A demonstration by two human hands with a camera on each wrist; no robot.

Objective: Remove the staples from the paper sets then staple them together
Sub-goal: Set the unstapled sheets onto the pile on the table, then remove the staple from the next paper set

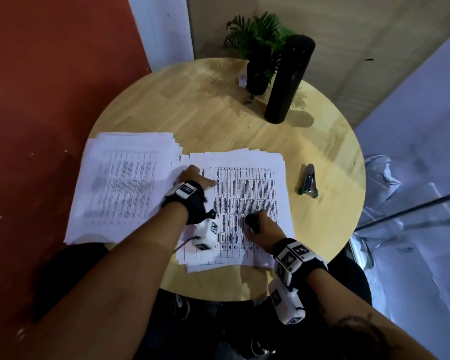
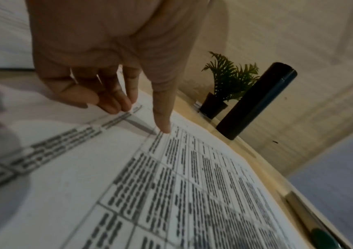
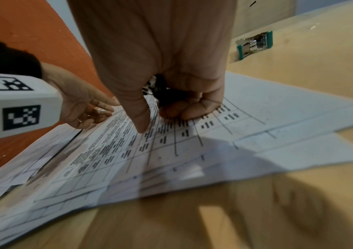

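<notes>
My left hand [image 1: 192,178] lies with fingers straight and apart, fingertips [image 2: 164,129] pressing the far left corner of the printed paper set [image 1: 244,203]. I judge this pins the sheets flat and steadies the corner where a staple would sit; no staple is visible in any view.

My right hand [image 1: 260,224] is curled round a small black tool [image 1: 252,222], its knuckles resting on the same sheet nearer to me than the left hand. Whether it is a staple remover cannot be told. Holding it low on the paper keeps it ready to move toward the pinned corner.

A second paper stack [image 1: 122,183] lies to the left of my left hand, partly under the first set, probably sorted apart.

The stapler [image 1: 308,181] lies on the table [image 1: 218,120] to the right of my right hand, clear of the paper, within reach for the later fastening step.
</notes>
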